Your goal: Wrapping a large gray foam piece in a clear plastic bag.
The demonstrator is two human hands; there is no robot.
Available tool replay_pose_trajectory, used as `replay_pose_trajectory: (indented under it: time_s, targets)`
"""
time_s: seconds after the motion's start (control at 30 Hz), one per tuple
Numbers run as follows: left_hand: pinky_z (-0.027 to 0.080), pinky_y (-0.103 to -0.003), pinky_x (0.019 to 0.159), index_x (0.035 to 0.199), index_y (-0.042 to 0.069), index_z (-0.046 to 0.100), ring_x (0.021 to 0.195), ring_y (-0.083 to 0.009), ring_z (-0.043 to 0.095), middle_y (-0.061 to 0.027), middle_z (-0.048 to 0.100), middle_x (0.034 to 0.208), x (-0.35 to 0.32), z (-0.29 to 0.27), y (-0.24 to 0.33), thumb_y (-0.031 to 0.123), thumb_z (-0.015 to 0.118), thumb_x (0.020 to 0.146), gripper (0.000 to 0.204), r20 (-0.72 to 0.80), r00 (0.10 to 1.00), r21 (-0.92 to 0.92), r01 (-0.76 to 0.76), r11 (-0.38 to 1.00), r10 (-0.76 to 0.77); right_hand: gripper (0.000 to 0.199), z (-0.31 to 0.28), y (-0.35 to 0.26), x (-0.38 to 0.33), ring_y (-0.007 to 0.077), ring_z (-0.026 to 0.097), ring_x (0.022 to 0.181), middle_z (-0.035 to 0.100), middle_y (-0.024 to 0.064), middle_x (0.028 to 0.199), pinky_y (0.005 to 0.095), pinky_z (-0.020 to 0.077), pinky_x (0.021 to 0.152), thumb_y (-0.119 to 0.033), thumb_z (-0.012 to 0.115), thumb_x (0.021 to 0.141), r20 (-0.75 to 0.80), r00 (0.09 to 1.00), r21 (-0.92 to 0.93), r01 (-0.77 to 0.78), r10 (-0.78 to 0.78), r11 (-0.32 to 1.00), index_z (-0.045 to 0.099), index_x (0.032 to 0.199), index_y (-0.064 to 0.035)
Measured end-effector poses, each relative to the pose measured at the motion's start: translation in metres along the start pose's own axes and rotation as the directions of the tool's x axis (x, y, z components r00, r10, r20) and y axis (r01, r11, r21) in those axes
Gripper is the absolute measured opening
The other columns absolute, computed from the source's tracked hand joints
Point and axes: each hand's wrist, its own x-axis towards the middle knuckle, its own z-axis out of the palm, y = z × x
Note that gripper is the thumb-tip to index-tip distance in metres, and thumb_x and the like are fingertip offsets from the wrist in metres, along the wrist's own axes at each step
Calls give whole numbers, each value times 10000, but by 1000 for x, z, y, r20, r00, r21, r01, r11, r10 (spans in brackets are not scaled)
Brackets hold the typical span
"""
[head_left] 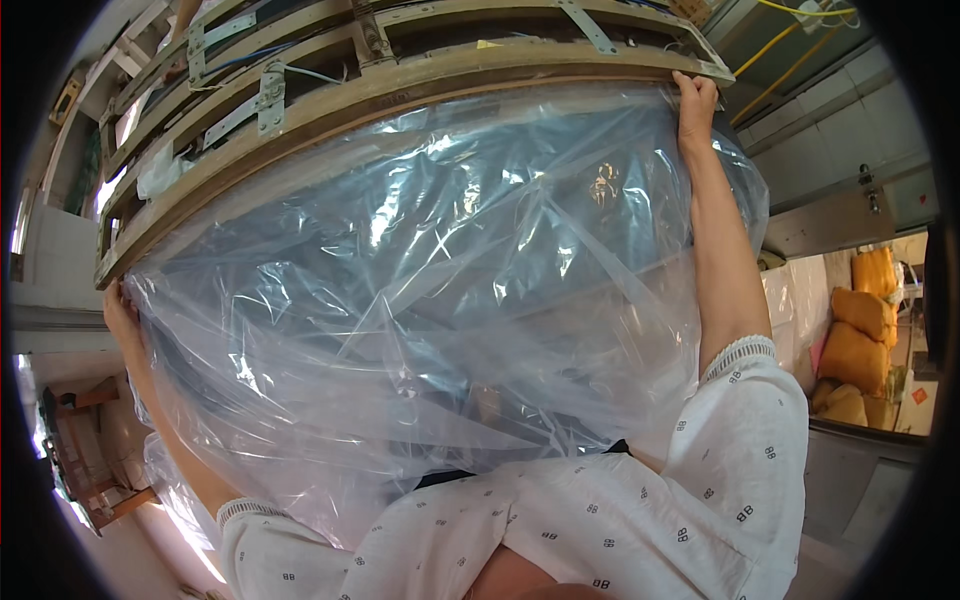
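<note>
White short-sleeved shirt [600,510] with small dark printed motifs, worn by the person, occupies the foreground at the lower edge. Beyond it, a clear plastic sheet [440,300] spreads between the two raised arms, wrinkled and glossy, its lower part reaching the shirt front and its upper edge running along the underside of a slatted wooden frame [300,128].

Right hand [696,100]: drawn in narrow, fingers bent, gripping the sheet's upper right corner close against the lowest wooden bar, near that bar's right end; most of the sheet lies to the left of and below this hand. Left hand [118,310]: at the sheet's upper left edge, just below the left end of the same bar; its fingers are largely hidden, and whether they are closed cannot be told. The sheet extends to its right.

Surroundings: metal hinges [271,98] cross the frame's slats; a yellow cable [770,52] runs at upper right; orange sacks [855,335] are stacked at far right, well apart from the right forearm [725,250].
</note>
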Motion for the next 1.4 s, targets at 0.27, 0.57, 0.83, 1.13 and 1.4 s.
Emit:
replay_pose_trajectory:
  time_s: [0.27,0.57,0.83,1.13,1.4]
  targets:
    - [373,-197,573,911,51,591,687,-68,477,-6,542,766,-4,-5,-11,301,580,838,261,104,971,277,-236,931,215,453,-3,9,5,279,400,923,454,173,954,344,323,860,-440,590,764,-29,999,4,-21,22,1000,482,798,-1]
    - [409,-214,700,1075,39,561,840,-94,520,3,584,940,-144,-24,133,352,566,854,383,-6,999,536,-42,843,53,475,-94,-59,-61,166,323,1234,407,89,1277,273,242,1012,-316,489,895,758,652,32,2,-26,999,394,1267,-37]
    - [455,-321,629,973,-37,571,630,-218,529,-121,568,763,-266,-267,-49,462,440,877,525,-335,939,777,318,543,-70,955,-188,-93,-179,266,260,1297,218,105,1422,370,224,1047,-359,711,651,895,442,119,-102,-62,988,176,1386,-67]
    - [404,-407,851,1138,-48,501,964,-321,543,-206,584,1036,-456,-29,-58,562,428,834,686,-535,710,277,660,698,-459,979,-157,-104,-319,298,373,1198,378,187,1288,371,282,1014,-291,751,497,999,-26,42,331,-36,943,301,1310,18]
    - [407,-411,850,1144,-44,491,956,-313,546,-188,589,1033,-530,5,-33,540,447,828,665,-770,520,112,681,723,-370,823,-41,-217,-402,303,401,1192,375,179,1319,377,339,978,-252,724,626,908,-222,416,570,-355,708,337,1309,-3]
